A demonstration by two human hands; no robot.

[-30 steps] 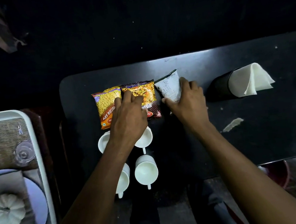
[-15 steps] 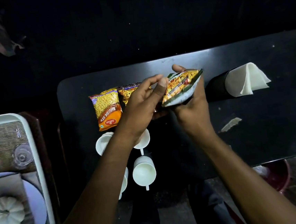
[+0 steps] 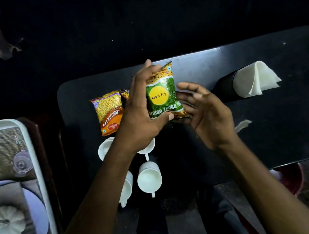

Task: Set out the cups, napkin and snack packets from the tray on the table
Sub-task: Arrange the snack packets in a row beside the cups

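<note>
Since half a second earlier, the green packet (image 3: 164,95) had been turned upright to face the camera, its "Let's Try" label readable, at centre frame above the dark table (image 3: 264,130). The left hand (image 3: 141,110) clamped it, fingers over the top edge and thumb under the bottom. The right hand (image 3: 204,112) had come off it, fingers spread and apart, just right of the packet; possibly brushing its edge, hard to tell. The orange packet (image 3: 109,112) lay flat left of centre, with a third packet (image 3: 125,95) mostly hidden behind the left hand. Four white cups (image 3: 149,179) sat below the packets. The napkin (image 3: 254,80) stood in a black holder (image 3: 224,86) at right. The white tray (image 3: 35,166) was at lower left.
</note>
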